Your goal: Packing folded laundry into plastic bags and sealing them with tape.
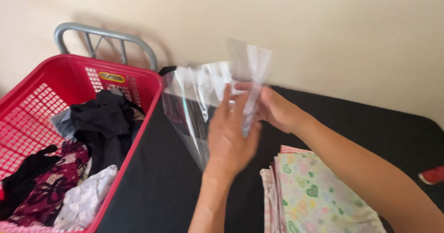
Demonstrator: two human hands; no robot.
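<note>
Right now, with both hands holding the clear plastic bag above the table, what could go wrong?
1. The clear plastic bag is thin and loose; the left hand and right hand pinch only its upper part, so it may slip or tear.
2. The bag's mouth looks stuck flat, so opening it may be fiddly.
3. The folded heart-print cloths lie near the table edge, close under the right forearm; a wide arm move may push them off.

This looks like a room in a home where clothes get sorted. A red laundry basket full of mixed clothes sits by a plain cream wall. Folded heart-print cloths lie on a black worktop.
</note>
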